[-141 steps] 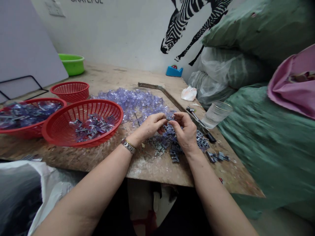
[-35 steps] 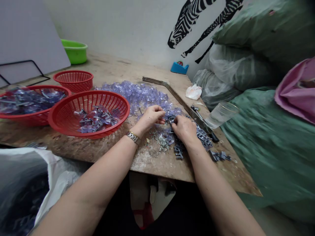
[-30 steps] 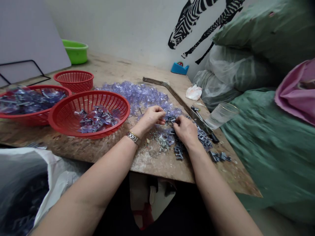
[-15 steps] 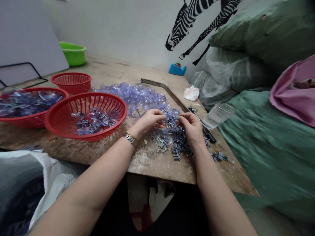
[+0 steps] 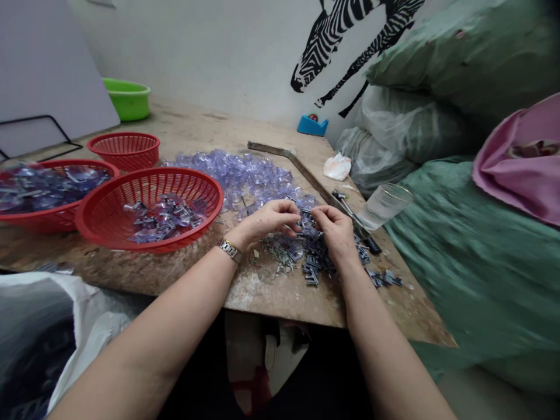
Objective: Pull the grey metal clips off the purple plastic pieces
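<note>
My left hand [image 5: 276, 218], with a metal watch on its wrist, is closed with fingertips curled over the heap of parts; what it grips is too small to make out. My right hand [image 5: 338, 234] pinches thumb and forefinger together just to its right, and I cannot make out the small thing there. Under and between the hands lie dark grey plastic parts [image 5: 311, 273]. Beside them, below my left hand, small metal pins [image 5: 282, 256] are scattered. Behind the hands spreads a pile of clear purplish suction cups [image 5: 236, 172].
A red basket [image 5: 105, 221] at left holds cups with grey parts; another red basket [image 5: 65, 219] is fuller. A smaller red basket [image 5: 125, 153] stands behind. To the right are a bent metal bar [image 5: 301, 168], a black-handled tool [image 5: 371, 244], a glass [image 5: 384, 207] and green sacks [image 5: 476, 262].
My left hand has shifted slightly right relative to the table, and the gap between the hands is narrower. The whole view has moved a little. The baskets and piles look the same.
</note>
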The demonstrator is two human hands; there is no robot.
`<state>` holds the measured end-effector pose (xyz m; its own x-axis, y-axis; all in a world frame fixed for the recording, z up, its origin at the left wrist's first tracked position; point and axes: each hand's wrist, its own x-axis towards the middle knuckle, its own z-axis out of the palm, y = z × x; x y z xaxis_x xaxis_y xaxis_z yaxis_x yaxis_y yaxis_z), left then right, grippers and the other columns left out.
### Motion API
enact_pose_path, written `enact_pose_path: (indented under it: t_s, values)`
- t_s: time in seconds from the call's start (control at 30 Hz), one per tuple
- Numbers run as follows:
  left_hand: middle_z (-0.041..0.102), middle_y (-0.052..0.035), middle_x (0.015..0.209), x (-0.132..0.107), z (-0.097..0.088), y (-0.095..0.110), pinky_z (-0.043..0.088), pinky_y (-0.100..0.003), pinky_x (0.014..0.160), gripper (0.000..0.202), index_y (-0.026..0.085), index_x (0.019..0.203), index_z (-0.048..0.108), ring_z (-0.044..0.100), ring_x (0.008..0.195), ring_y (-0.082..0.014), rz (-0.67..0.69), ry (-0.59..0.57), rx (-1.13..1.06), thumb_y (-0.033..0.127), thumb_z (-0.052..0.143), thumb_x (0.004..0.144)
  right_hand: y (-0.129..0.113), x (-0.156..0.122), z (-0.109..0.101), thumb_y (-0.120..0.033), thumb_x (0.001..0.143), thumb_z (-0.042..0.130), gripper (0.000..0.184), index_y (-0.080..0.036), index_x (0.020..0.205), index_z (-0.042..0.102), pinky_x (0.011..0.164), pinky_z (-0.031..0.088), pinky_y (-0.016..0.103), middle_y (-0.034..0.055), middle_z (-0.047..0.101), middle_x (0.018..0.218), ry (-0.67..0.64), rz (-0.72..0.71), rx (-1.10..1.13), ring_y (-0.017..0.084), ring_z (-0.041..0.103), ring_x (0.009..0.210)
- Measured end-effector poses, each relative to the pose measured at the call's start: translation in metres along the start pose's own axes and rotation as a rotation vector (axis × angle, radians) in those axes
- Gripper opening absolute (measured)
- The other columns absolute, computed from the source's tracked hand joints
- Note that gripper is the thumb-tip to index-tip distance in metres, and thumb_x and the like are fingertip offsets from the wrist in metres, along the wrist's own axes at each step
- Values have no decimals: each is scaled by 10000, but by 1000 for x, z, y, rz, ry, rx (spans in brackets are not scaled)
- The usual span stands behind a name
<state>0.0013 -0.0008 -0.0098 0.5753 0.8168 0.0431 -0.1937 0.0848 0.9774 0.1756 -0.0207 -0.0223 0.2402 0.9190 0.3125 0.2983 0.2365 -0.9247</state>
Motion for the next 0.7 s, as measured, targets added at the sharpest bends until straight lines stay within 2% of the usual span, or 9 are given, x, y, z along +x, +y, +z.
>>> enact_pose_path:
  t_s: [0.3,0.53,0.7]
  values:
    - [616,0,683,3,-2,1,540,-210,639,152,115,770,533,659,633,-90,-46,66,-128,143,678,807,-2,-3,3,-438,625,716,266,-195,688,626,610,497,280,-26,601,609,-110,92,76,134,566,592]
    - [562,32,594,4,0,4,533,-204,598,147,133,752,491,642,572,-86,-53,198,-154,76,580,854,-3,-4,3,-427,602,760,303,-204,753,621,714,565,336,-27,633,677,-42,88,189,159,657,663]
    - [565,22,599,4,2,3,507,-183,563,160,131,726,495,639,574,-88,-58,213,-108,86,586,849,-5,-7,6,-420,624,749,293,-206,769,611,745,575,343,-26,636,699,-80,68,197,165,679,698]
